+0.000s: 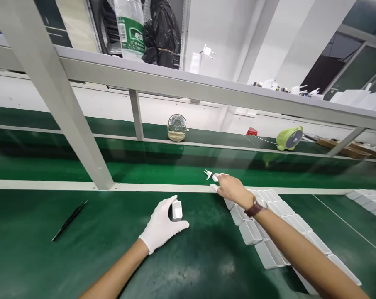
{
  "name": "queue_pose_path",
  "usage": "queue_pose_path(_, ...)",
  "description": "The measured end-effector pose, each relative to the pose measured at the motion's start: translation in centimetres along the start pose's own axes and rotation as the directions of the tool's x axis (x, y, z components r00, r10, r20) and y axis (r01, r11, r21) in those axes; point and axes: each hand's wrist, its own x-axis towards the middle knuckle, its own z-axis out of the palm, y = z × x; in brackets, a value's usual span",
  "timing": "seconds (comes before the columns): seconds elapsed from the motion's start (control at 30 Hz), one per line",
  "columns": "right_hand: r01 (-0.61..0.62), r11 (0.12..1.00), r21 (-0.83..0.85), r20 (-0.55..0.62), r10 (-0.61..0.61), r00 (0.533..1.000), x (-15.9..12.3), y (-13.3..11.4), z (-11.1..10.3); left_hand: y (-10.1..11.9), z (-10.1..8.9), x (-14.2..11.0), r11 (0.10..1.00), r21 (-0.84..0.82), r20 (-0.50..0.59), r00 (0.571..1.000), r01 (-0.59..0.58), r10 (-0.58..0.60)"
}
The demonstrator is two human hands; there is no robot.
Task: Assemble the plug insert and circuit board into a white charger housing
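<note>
Fingers of the gloved left hand spread around a small white housing on the tabletop, this side of the white rail. Beyond that rail, a white plug piece lies just beside the right hand's parted fingertips.

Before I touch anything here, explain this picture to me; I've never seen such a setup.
No machine: these are a person's own two hands, seen from a camera worn on the head, looking forward and down. The white-gloved left hand curves around a small white open-topped plastic box; how firmly, I can't tell. The right hand, its fingertips covered in white, is stretched out beside a small white two-pin plug. On the dark green tabletop lie slim black tweezers and rows of white rectangular plastic boxes.
</note>
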Motion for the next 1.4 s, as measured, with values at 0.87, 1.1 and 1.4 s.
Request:
queue_pose_path(0.87,0.645,0.611,0.459,-0.025,-0.717,0.697,-6.8,-6.7,2.3,-0.5,-0.5,1.1,0.931,-0.348,-0.261,0.942,0.11,-0.209)
queue_pose_path(1.1,0.449,0.818,0.359,-0.178,-0.413,0.893,-11.0,-6.4,5.0,-0.9,0.4,0.7,0.993,-0.119,-0.119,0.993,0.005,-0.02)
queue_pose_path(1.4,0.423,0.79,0.443,-0.341,-0.289,0.895,-11.1,-7.4,7.6,-0.9,0.6,0.3,1.0,0.017,-0.054,0.998,-0.02,0.021)
